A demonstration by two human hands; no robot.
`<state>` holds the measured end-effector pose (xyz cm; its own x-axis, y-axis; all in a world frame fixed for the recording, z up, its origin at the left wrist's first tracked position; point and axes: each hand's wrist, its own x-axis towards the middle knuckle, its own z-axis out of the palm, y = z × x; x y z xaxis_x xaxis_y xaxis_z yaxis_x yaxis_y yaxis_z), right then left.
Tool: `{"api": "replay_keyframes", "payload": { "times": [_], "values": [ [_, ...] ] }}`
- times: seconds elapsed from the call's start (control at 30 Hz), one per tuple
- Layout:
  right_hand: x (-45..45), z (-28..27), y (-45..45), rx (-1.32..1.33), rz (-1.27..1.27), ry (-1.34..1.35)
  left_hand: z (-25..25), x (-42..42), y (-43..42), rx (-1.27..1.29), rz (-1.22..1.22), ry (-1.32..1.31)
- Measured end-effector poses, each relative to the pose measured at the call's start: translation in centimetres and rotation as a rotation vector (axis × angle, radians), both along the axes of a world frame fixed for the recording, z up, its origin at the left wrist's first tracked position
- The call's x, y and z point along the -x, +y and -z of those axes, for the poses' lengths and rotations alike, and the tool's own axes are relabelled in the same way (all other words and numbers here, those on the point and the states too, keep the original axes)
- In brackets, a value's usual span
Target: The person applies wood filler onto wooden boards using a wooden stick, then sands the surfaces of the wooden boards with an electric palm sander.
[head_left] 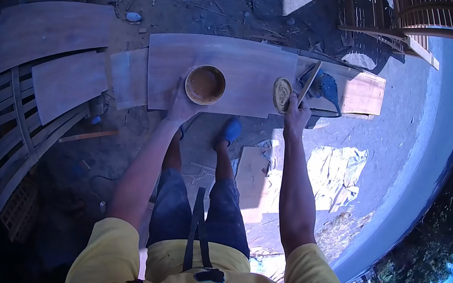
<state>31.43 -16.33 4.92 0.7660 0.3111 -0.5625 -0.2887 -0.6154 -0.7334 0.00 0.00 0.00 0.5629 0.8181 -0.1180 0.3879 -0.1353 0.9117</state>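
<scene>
My left hand (pixel 182 105) is closed on the side of a round tub (pixel 205 85), whose inside is coated with brown residue. The tub is above a wide wooden panel (pixel 248 66). In my right hand (pixel 297 117) are a round lid (pixel 281 95), smeared with a tan, crusty material, and a flat, pale stick (pixel 310 81) pointing away from me. Just beyond the right hand, a blue object (pixel 324 86), perhaps a power tool, lies on the boards; the stick partly hides it.
More wooden panels (pixel 54 30) rest on slatted wooden frames (pixel 14 106) at the left. A slatted wooden piece of furniture (pixel 400 18) stands at the far right. White sheeting (pixel 337 174) and a flat board (pixel 251 182) lie on the dirt ground near my feet.
</scene>
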Motion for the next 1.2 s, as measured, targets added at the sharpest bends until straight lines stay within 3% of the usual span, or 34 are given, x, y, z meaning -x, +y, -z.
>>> {"api": "replay_keyframes", "payload": {
  "times": [0.1, 0.23, 0.3, 0.37, 0.57, 0.6, 0.7, 0.83, 0.93, 1.03, 1.07, 1.2],
  "values": [
    [1.2, 1.2, 0.3, 0.033, -0.134, -0.13, -0.6, 1.7, 0.1, -0.044, -0.016, 0.04],
    [1.5, -2.1, 1.5, -0.019, 0.008, -0.199, -0.3, 2.4, 1.0, -0.05, 0.031, 0.109],
    [2.2, -5.8, 1.7, -0.186, -0.018, 0.056, 0.4, 2.6, 1.4, -0.078, 0.062, 0.118],
    [3.6, -8.9, 3.1, -0.188, -0.013, 0.117, 1.6, 3.0, 1.8, -0.431, 0.208, 0.319],
    [6.2, -11.8, 4.6, -0.348, 0.126, 0.286, 0.4, 2.4, 2.2, -0.368, 0.142, 0.204],
    [5.9, -11.6, 3.9, -0.185, -0.065, 0.197, -0.2, 2.5, 2.2, -0.373, 0.134, 0.225],
    [9.9, -13.4, 6.0, -0.111, -0.303, 0.068, -1.6, 2.5, 1.8, -0.222, 0.044, 0.095],
    [12.9, -12.5, 8.1, -0.247, -0.514, 0.124, -1.2, 2.4, 1.6, -0.201, 0.032, 0.064],
    [13.8, -11.2, 10.0, -0.261, -0.875, -0.275, -1.2, 2.5, 1.7, -0.22, 0.033, 0.057],
    [15.2, -9.5, 11.9, -0.174, -0.969, -0.409, -1.3, 2.5, 1.8, -0.215, 0.025, 0.047],
    [15.0, -7.9, 12.3, -0.267, -1.024, -0.547, -1.2, 2.6, 1.8, -0.215, 0.029, 0.054],
    [15.8, -6.2, 13.7, -0.284, -1.088, -0.612, -0.8, 2.9, 1.7, -0.196, 0.043, 0.118]
  ]
}}
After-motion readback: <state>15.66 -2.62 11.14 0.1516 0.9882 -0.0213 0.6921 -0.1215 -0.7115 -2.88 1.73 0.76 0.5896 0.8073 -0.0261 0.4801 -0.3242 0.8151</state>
